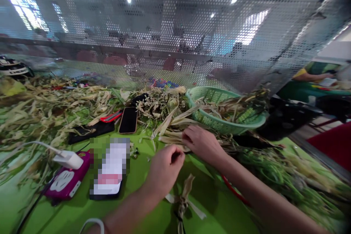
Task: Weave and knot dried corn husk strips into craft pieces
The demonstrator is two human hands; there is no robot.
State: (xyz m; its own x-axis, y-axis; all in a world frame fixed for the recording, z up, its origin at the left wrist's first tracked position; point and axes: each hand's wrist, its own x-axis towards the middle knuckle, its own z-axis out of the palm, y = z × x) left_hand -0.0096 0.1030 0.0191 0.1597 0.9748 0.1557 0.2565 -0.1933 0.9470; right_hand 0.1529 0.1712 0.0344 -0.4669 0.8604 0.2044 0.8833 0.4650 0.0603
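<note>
Pale husk strips [171, 139] lie on the green table [219, 204] beside a green basket [236, 128], partly under the right hand [201, 140], whose fingers bend down over them; whether they grip one, I cannot tell. The left hand [164, 166] is curled just beside it, and whether it pinches anything is hidden. Nearer the wearer lies a knotted husk bundle [181, 208]. To the left, a lit phone [111, 168] has its text pixelated past reading, with one pinkish band; a purple power strip [64, 181] bears a yellow label [82, 155], too small to read.
</note>
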